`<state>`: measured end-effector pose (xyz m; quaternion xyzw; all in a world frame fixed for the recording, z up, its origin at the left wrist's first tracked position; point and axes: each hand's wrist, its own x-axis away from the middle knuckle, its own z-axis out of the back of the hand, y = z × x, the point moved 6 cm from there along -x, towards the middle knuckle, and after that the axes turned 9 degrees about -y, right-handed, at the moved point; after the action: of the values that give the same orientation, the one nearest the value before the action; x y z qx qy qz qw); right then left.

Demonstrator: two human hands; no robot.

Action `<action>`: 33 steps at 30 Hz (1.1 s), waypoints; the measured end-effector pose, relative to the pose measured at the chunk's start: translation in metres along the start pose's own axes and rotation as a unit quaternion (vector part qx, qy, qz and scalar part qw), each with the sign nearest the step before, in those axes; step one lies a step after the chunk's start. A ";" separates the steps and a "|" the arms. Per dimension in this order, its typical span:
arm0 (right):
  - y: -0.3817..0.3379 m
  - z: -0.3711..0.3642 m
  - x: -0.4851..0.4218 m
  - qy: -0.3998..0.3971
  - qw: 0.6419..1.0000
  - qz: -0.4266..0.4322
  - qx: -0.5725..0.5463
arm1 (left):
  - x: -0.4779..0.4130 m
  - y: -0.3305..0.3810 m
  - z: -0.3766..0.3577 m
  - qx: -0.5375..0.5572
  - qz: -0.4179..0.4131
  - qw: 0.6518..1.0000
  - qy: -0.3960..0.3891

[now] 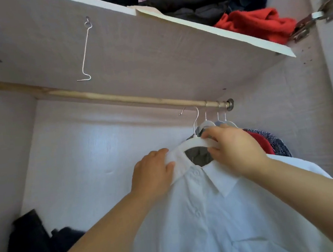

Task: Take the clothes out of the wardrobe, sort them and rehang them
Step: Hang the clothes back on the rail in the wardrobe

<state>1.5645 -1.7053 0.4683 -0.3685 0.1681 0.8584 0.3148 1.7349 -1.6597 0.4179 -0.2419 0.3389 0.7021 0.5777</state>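
A white button-up shirt (211, 213) hangs on a white hanger (194, 142) whose metal hook (195, 118) sits just below the wooden rail (97, 97), not on it. My left hand (153, 171) grips the shirt's collar and the hanger's left shoulder. My right hand (233, 147) pinches the hanger's right side near the neck. Three more hangers (218, 120) with clothes hang at the rail's right end, among them a grey garment (199, 157) and a red and dark knit (266, 142).
An upper shelf (213, 28) holds piled dark clothes (189, 2) and a red garment (257, 24). A wire hook (85, 54) dangles under the shelf. Dark clothes (36, 246) lie on the wardrobe floor at lower left. A door hinge (314, 20) sits at right.
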 end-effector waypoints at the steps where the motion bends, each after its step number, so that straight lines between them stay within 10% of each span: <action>1: 0.003 -0.003 -0.012 0.003 1.000 -0.008 0.001 | -0.010 -0.004 -0.003 0.005 0.003 1.000 -0.012; 33: 0.066 -0.092 -0.168 0.003 0.993 -0.110 0.048 | -0.099 -0.063 -0.073 -0.093 -0.025 0.995 0.001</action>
<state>1.6579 -1.8725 0.5348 -0.3719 0.1686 0.8085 0.4238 1.8134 -1.7721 0.4300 -0.3032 0.2665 0.7159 0.5697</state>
